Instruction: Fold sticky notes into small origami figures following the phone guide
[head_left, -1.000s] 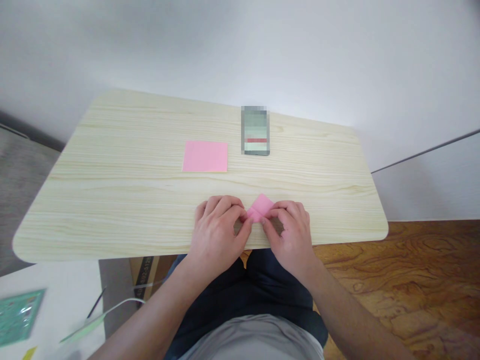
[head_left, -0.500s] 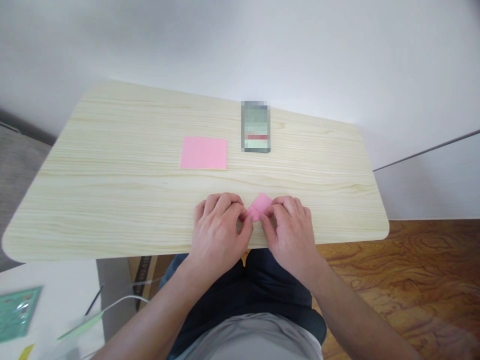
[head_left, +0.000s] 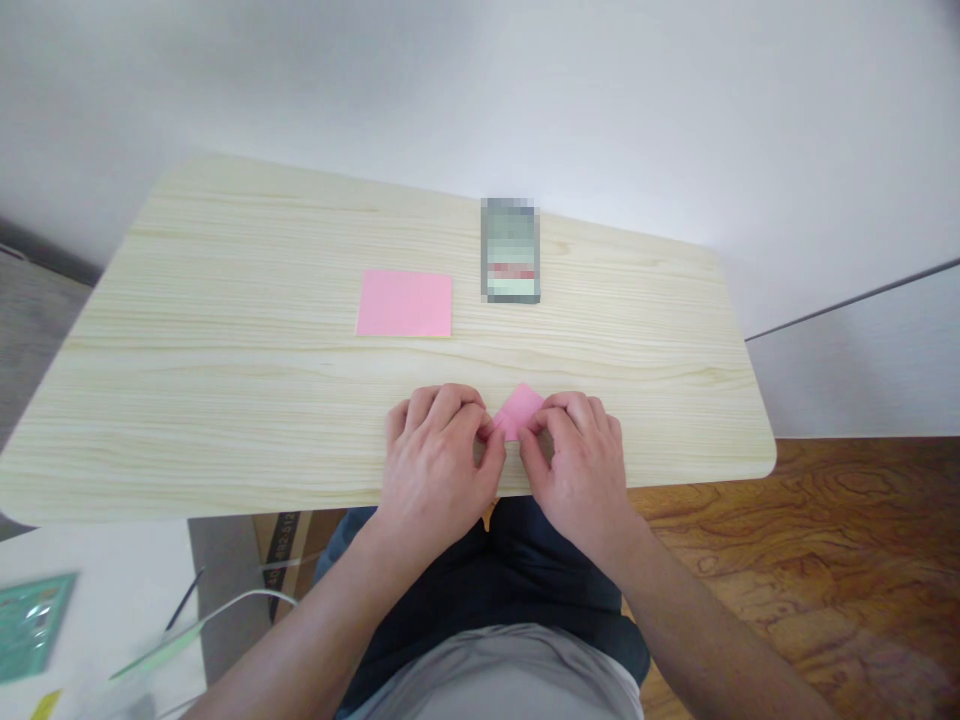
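A small folded piece of pink paper (head_left: 520, 405) is held low over the front edge of the wooden table (head_left: 225, 400). My left hand (head_left: 442, 445) pinches its left corner between thumb and forefinger. On the other side, my right hand (head_left: 577, 445) grips the right corner the same way. The fingers cover both side corners; the top corner points away from me. Beyond my left hand lies a flat rectangle of pink paper (head_left: 405, 303).
A phone-like object with a pixelated face (head_left: 511, 250) lies near the table's back edge, against the white wall (head_left: 600, 100). Lower left, a white surface (head_left: 135, 570) carries a green packet (head_left: 34, 625), a dark pen-like stick (head_left: 184, 598) and a white cable (head_left: 247, 595).
The camera view has shifted slightly. Both hands keep their pinch on the folded pink paper, and my right fingertips sit marginally further left.
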